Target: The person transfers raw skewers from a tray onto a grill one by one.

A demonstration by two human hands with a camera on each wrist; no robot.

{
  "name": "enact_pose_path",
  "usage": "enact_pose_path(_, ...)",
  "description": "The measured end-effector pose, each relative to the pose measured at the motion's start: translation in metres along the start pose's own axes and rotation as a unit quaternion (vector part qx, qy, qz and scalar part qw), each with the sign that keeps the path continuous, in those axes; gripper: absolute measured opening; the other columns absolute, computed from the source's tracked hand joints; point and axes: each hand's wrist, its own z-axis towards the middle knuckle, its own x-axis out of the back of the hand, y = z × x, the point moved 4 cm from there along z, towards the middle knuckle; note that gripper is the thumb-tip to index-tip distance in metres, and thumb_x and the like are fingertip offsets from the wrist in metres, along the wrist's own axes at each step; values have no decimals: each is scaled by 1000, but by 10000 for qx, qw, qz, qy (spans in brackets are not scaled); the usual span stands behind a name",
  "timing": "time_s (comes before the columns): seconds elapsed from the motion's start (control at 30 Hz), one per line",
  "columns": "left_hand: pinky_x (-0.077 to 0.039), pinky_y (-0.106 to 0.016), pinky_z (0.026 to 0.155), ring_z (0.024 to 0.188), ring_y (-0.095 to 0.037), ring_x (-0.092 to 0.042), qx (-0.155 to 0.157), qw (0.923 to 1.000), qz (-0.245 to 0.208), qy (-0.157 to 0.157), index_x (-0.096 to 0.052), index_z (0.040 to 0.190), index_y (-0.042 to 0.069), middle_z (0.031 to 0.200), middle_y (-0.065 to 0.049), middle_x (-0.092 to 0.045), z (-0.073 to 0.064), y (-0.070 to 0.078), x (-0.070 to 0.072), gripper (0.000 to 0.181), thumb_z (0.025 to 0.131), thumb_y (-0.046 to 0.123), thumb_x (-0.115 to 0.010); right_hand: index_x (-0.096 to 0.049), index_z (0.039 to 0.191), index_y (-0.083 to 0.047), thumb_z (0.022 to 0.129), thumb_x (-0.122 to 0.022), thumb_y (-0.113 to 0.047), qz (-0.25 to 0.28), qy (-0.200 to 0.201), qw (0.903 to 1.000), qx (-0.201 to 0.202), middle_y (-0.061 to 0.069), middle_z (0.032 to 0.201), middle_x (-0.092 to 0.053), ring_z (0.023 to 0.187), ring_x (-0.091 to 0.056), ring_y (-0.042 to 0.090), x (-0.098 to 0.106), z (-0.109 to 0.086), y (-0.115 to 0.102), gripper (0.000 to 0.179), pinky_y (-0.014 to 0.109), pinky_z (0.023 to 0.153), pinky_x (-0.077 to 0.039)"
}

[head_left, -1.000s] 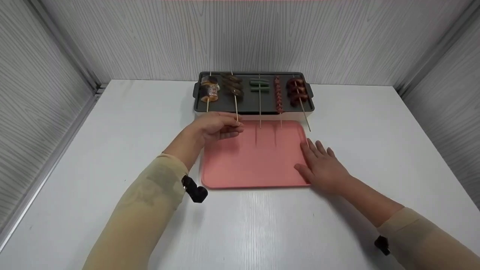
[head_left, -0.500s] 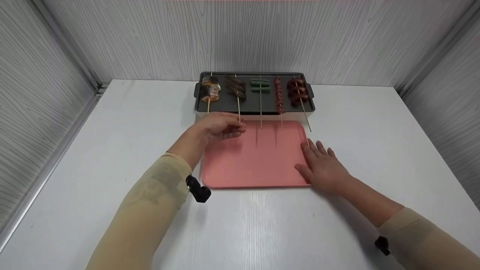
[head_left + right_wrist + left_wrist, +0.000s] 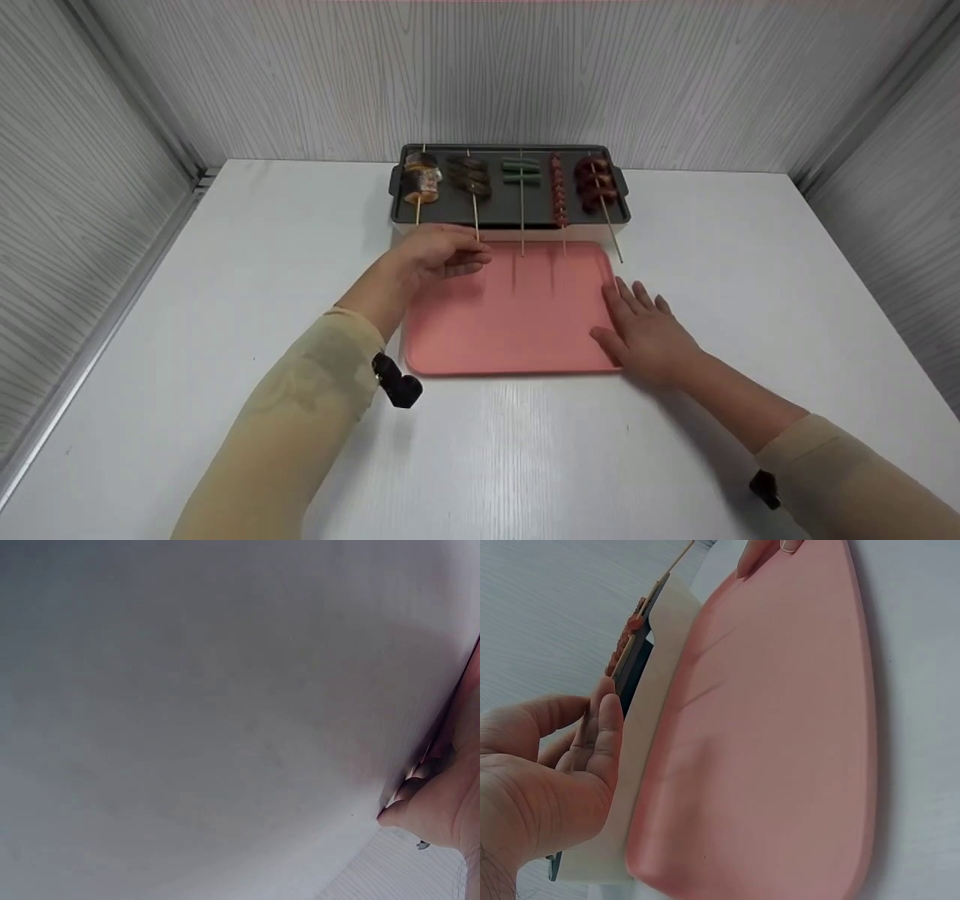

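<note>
My left hand (image 3: 439, 251) pinches the bare stick end of a skewer of dark brown pieces (image 3: 469, 177), whose food end lies over the black griddle (image 3: 502, 206). Thumb and forefinger meet at the stick in the left wrist view, the other fingers (image 3: 609, 727) loosely bent beside the griddle's pale side. In front of the griddle lies a pink tray (image 3: 517, 322). My right hand (image 3: 649, 341) rests with its fingers spread at the tray's right edge. The right wrist view shows mostly the white table, with part of that hand at its right side.
Other skewers lie on the griddle: thick browned chunks (image 3: 420, 180) at left, green pieces (image 3: 520, 171) in the middle, a thin red row (image 3: 558, 191) and dark red curled pieces (image 3: 595, 184) at right. Their sticks overhang the front edge. Panelled walls (image 3: 502, 75) enclose the white table (image 3: 510, 450).
The left hand and its skewer have shifted slightly to the right, and the brown pieces on the stick sit at a slightly different angle. The right hand and tray stay put.
</note>
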Motion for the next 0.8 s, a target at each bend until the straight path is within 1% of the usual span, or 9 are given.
enact_pose_path(0.23, -61, -35, 94, 91, -18, -76, -29, 9999, -112, -49, -64, 137, -6, 111, -15, -76, -7, 0, 1, 34, 106, 6, -62, -16, 168, 4, 112, -33, -56, -3, 21, 10000, 28, 26, 173, -14, 159, -11, 50, -1, 1, 2, 84, 71, 125, -12)
enact_pose_path(0.37, -59, -38, 100, 98, -21, -76, -13, 10000, 52, -64, -64, 134, -5, 122, -20, -72, -18, -4, 4, 32, 106, 12, -62, -16, 167, 4, 112, -33, -56, 3, -1, 10000, 16, 26, 173, -14, 159, -10, 51, -1, 3, 5, 83, 71, 125, -12)
enact_pose_path(0.47, -57, -39, 104, 106, -24, -74, -150, 9986, 510, 33, -61, 139, -3, 133, -24, -67, -32, -7, 8, 39, 107, 19, -63, -16, 167, 4, 112, -34, -56, 67, 9, 10000, 49, 27, 173, -14, 159, -10, 51, 0, 5, 8, 83, 72, 124, -11)
enact_pose_path(0.57, -57, -39, 104, 114, -28, -72, -584, 9903, 1232, 256, -58, 145, -3, 136, -24, -66, -47, -7, 14, 49, 106, 26, -63, -17, 168, 2, 112, -35, -56, 221, 62, 9997, 94, 27, 173, -13, 159, -10, 51, 3, 8, 12, 83, 72, 124, -10)
enact_pose_path(0.6, -57, -39, 103, 115, -28, -71, -783, 9833, 1598, 370, -58, 147, -1, 136, -23, -66, -53, -7, 16, 52, 106, 30, -63, -18, 168, 1, 111, -36, -57, 333, 84, 9994, 75, 27, 174, -13, 159, -9, 51, 5, 8, 13, 83, 72, 125, -9)
enact_pose_path(0.63, -58, -39, 102, 116, -28, -70, -1023, 9730, 2010, 486, -58, 149, 0, 136, -21, -67, -58, -7, 18, 54, 106, 33, -63, -19, 168, 0, 111, -37, -57, 441, 108, 9990, 44, 27, 174, -13, 159, -9, 51, 6, 7, 15, 83, 71, 125, -9)
enact_pose_path(0.7, -58, -41, 100, 118, -29, -69, -1537, 9458, 2763, 745, -58, 151, 2, 133, -18, -69, -68, -8, 23, 59, 105, 37, -63, -19, 169, -3, 110, -39, -58, 615, 161, 9979, -84, 25, 174, -13, 160, -9, 49, 9, 6, 18, 83, 69, 126, -9)
enact_pose_path(0.73, -57, -44, 101, 120, -30, -68, -1788, 9272, 3169, 886, -57, 152, 2, 133, -18, -70, -73, -9, 25, 61, 104, 40, -63, -19, 170, -4, 110, -40, -59, 676, 188, 9974, -157, 25, 175, -12, 160, -8, 48, 11, 5, 19, 84, 69, 126, -10)
enact_pose_path(0.8, -55, -48, 103, 124, -32, -66, -2199, 8819, 3987, 1221, -55, 153, 1, 135, -18, -69, -81, -12, 31, 68, 102, 46, -63, -18, 170, -6, 108, -42, -61, 723, 266, 9966, -283, 24, 175, -12, 161, -8, 46, 15, 2, 20, 86, 68, 126, -10)
